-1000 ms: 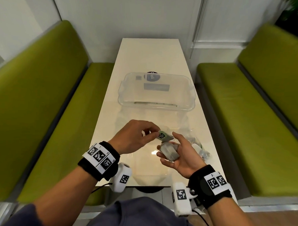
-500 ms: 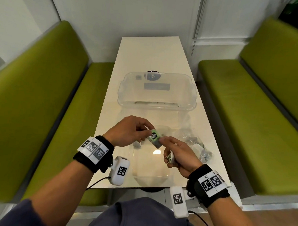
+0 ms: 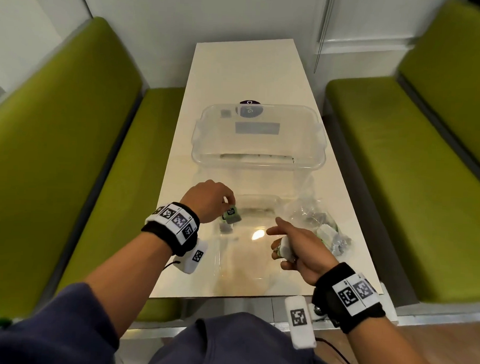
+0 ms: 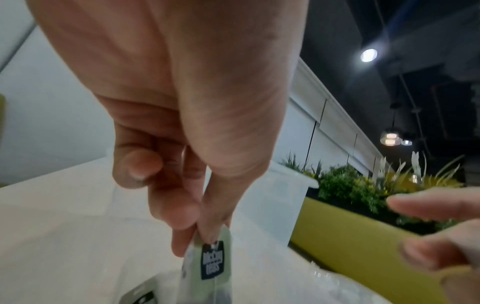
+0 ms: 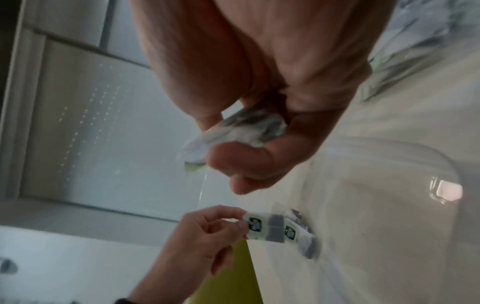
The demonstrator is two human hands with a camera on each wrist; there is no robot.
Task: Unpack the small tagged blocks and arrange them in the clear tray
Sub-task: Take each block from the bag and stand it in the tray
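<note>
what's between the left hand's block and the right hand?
Head view: between the tagged block pinched by the left hand and the right hand lies only the clear tray's bare floor with a light glare.

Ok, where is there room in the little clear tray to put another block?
In the clear tray the middle and near half are bare, between its far-left corner and the right hand, which grips a wrapper. That corner is crowded: the left hand pinches a tagged block beside a resting block. Bags crowd the table right of the tray.
</note>
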